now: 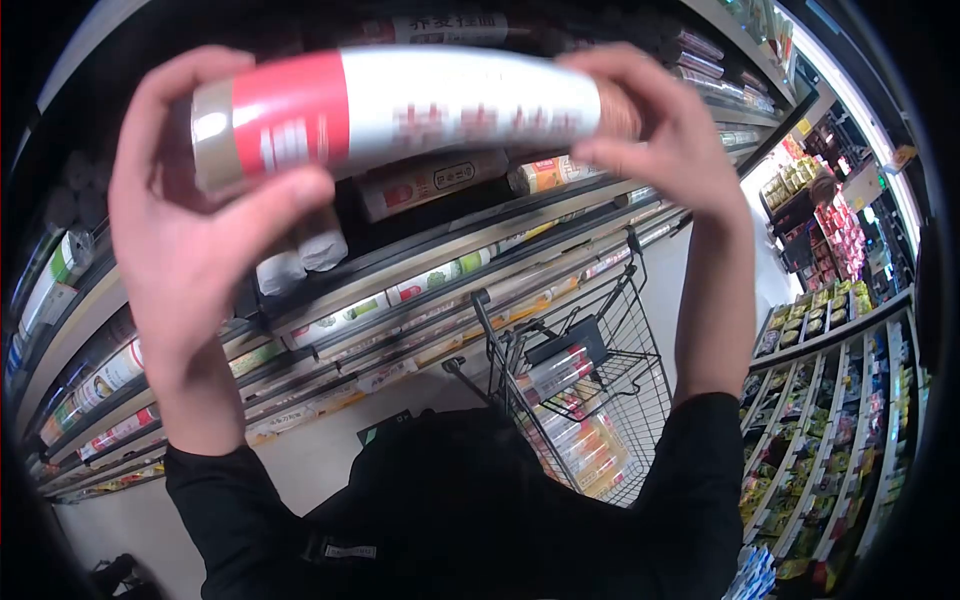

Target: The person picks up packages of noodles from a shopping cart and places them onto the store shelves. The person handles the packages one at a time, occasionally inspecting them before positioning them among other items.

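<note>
I hold a long white cylindrical pack with a red band [400, 110] up close to the camera, lying sideways. My left hand [190, 220] grips its red-banded end, thumb pressed underneath. At the other end, my right hand [665, 135] pinches the pack between fingers and thumb. Both my sleeves are black. Printing on the pack is blurred.
Behind the pack run store shelves [420, 260] stocked with similar rolled packs. A wire shopping cart [575, 400] holding several packs stands in the aisle below my right arm. More shelves with packaged goods [830, 400] line the right side. A light floor [310, 460] shows underneath.
</note>
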Tool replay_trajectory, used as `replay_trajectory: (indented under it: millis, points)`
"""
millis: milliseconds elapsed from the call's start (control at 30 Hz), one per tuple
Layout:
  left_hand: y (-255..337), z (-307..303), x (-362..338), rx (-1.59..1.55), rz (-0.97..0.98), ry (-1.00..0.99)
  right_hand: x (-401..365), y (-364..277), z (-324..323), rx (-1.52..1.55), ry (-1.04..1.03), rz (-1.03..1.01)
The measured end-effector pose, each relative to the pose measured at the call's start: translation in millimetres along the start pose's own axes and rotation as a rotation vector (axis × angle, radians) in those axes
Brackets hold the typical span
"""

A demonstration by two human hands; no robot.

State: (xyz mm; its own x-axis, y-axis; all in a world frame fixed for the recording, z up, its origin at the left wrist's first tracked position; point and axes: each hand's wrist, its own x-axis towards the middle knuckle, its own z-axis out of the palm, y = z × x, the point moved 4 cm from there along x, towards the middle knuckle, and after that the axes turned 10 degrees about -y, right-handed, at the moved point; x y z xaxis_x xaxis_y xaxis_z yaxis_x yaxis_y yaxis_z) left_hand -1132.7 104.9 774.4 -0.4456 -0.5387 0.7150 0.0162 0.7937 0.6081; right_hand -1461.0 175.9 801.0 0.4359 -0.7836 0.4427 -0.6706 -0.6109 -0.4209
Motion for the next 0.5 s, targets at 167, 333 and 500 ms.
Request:
replay_trajectory:
  millis: [167,333,500]
  points:
    - [4,-5,50,0.459,-0.064,-0.021,49,-5,-35,-0.163,0.049,0.18]
    - [-13,-4,95,0.884,-0.232,-0.201,75,20,-48,-0.24,-0.027,0.322]
    - [-44,2,107,0.877,-0.331,-0.277,86,45,-47,-0.255,-0.125,0.47]
